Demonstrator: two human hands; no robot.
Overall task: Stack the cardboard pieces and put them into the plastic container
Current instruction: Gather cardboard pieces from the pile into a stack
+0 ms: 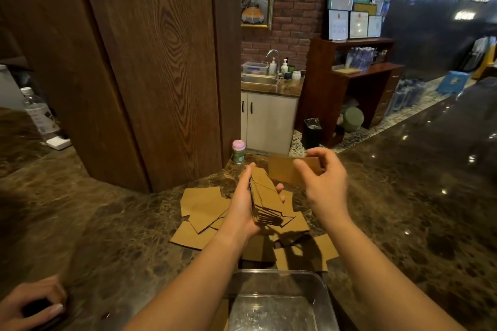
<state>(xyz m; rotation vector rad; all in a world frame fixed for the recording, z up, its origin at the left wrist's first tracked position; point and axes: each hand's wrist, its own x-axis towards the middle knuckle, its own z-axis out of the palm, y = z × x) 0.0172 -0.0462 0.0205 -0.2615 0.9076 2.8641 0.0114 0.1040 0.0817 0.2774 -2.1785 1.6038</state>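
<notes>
- A clear plastic container sits at the near edge of the dark marble desk, between the person's forearms.
- At the lower left corner, another person's hand rests on a dark object.
- Loose cardboard pieces lie scattered on the desk just beyond the container.
- The left hand holds a stack of cardboard above the loose pieces, fingers wrapped round its far side and thumb on the near side.
- The right hand pinches a single cardboard piece between thumb and fingers, just beside the stack.
- A small pink-capped bottle stands farther back by the wooden pillar.
</notes>
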